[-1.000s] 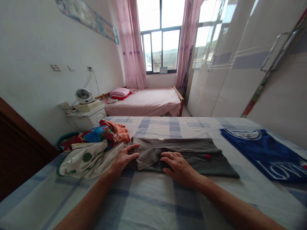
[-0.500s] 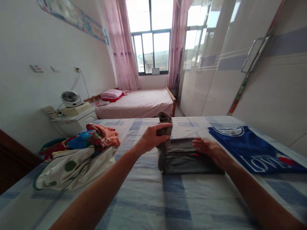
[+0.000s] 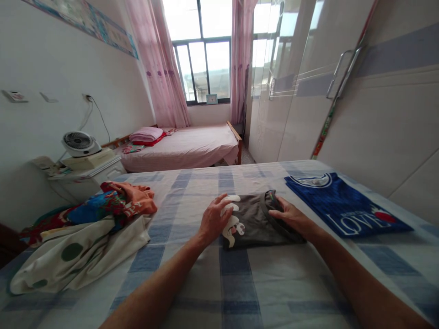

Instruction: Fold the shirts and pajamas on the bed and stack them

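A dark grey T-shirt point(image 3: 252, 214), folded to a small rectangle, lies on the bed with a white cartoon print on its left part and its collar at the right. My left hand point(image 3: 213, 218) rests on the shirt's left edge, fingers stretched out over the print. At the opposite end my right hand point(image 3: 294, 215) has the collar between thumb and fingers, slightly lifted. To the right of it, a folded blue T-shirt point(image 3: 350, 203) with white lettering lies flat.
Crumpled clothes point(image 3: 89, 228) are heaped on the left of the checked bed sheet point(image 3: 240, 278). Behind the bed stand a cabinet with a white fan point(image 3: 80, 142) and a second bed point(image 3: 199, 141) with pink bedding. A glossy wardrobe point(image 3: 302, 100) lines the right side.
My left hand has let the raised grey fabric down; it now lies folded over with the print and collar showing. My right hand has moved from lying on the shirt to holding its collar.
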Demonstrator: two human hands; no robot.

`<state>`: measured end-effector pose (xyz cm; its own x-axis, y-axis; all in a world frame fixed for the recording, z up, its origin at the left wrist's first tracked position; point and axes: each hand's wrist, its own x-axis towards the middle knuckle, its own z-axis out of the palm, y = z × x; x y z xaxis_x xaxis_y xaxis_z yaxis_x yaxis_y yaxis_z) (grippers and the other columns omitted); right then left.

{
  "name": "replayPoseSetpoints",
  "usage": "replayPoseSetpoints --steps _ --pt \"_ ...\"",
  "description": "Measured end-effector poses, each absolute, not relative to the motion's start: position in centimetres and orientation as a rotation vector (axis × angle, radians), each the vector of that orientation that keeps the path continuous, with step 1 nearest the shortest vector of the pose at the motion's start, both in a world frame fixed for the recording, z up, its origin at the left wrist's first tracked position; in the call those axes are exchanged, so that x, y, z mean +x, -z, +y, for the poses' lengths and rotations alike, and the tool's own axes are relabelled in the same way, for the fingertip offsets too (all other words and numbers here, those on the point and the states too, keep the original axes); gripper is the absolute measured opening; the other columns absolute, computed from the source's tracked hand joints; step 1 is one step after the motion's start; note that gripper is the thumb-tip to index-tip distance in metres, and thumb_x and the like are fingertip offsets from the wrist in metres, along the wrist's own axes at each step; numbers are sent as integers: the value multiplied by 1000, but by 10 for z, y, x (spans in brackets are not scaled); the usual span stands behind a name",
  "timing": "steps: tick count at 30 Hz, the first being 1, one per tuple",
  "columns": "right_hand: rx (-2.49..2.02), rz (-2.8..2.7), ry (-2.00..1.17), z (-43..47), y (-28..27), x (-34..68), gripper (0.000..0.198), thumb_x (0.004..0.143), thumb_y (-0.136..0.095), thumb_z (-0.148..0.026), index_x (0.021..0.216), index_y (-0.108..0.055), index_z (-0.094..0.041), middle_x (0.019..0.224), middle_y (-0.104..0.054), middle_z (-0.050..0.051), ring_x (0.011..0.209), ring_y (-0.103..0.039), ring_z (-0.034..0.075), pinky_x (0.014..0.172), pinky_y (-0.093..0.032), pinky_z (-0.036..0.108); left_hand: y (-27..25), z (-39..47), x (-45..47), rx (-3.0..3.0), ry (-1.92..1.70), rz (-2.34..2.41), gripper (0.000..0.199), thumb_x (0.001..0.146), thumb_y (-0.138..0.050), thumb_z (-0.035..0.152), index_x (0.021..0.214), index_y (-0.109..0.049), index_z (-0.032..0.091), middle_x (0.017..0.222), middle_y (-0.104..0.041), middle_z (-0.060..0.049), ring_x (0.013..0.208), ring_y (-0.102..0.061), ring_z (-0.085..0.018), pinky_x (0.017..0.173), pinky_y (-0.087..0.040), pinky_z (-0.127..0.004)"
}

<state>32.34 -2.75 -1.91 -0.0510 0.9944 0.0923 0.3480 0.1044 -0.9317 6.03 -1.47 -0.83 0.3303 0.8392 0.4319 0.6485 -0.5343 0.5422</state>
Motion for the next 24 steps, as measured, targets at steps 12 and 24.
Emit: replayPoseSetpoints --steps 12,24 --pt "-1593 -1864 166 -46 -5 300 49 88 -40 -29 131 -48 -9 131 -55 16 124 -47 26 105 -36 43 21 -30 83 2703 -605 1268 54 83 -53 54 129 -52 25 147 -39 -10 138 -27 -33 110 -20 -56" --pt "-1943 -2152 -2 -29 38 282 65 91 -31 -52 140 -41 -10 148 -34 15 137 -28 27 110 -21 45 36 -6 78 2569 -516 1436 67 84 -46 60 137 -42 19 147 -37 -14 138 -27 -28 111 -21 -49"
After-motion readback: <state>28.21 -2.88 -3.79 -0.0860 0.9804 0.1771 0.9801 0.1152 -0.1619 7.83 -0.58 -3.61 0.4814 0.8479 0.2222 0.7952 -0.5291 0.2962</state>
